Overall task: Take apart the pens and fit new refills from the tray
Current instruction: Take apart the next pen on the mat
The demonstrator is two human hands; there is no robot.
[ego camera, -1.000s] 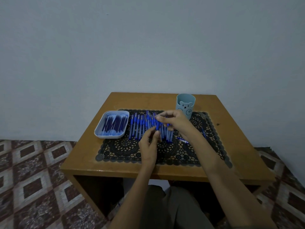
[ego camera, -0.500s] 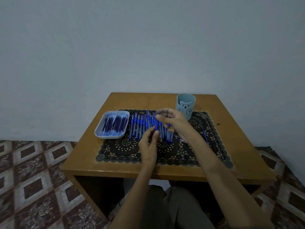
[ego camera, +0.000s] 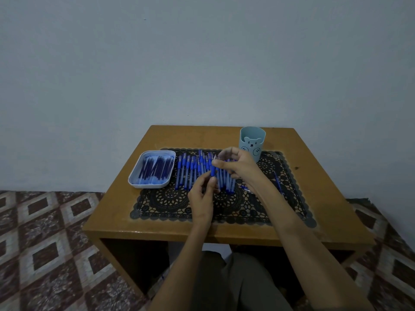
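One blue pen [ego camera: 213, 171] is held upright between both hands above the mat. My left hand [ego camera: 203, 194] pinches its lower end, and my right hand [ego camera: 235, 163] grips its top with thumb and forefinger, the other fingers spread. Behind the hands a row of several blue capped pens [ego camera: 190, 171] lies side by side on the black lace mat [ego camera: 170, 203]. A white tray [ego camera: 134, 179] full of dark blue refills [ego camera: 156, 169] stands at the mat's left end.
A pale blue bear cup [ego camera: 252, 143] stands at the back right of the small wooden table [ego camera: 332, 209]. A loose refill [ego camera: 278, 182] and a pen part [ego camera: 246, 188] lie on the mat right of my right wrist. Patterned floor tiles surround the table.
My right hand has shifted slightly at the pen's top and its fingers have spread. My left hand has kept its hold on the pen's lower end.
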